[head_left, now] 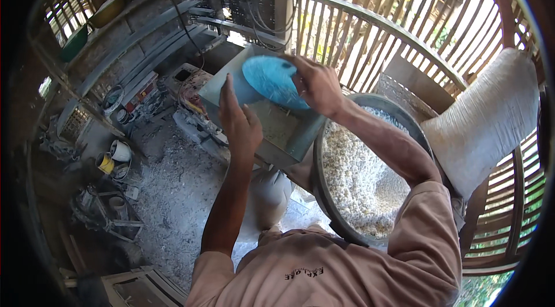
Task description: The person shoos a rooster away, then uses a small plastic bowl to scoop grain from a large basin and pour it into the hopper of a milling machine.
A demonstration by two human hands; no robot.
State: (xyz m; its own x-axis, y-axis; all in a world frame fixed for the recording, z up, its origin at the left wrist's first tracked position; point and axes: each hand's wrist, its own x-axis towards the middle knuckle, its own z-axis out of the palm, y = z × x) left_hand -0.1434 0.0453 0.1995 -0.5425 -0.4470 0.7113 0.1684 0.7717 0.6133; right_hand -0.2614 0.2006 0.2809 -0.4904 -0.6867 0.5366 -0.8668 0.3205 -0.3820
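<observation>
My right hand (319, 86) grips the rim of a blue plastic basin (272, 80), its fingers closed round the edge. The basin is tilted on its side over a square metal hopper (245, 55) and is slightly smeared by motion. My left hand (238, 121) is up at the hopper's left side, fingers stretched and thumb apart, holding nothing. Whether it touches the hopper wall I cannot tell. Under my right forearm stands a large round tub (324, 188) of white, crumbly, grain-like material (358, 174), with a hollow on its right side.
A full pale sack (491, 116) leans beside the tub on the right, against the slatted wall (370, 12). Another sack (269, 194) is below the hopper. Machine parts (193, 96) lie left of it. Buckets (120, 151) stand on the dusty floor (173, 203).
</observation>
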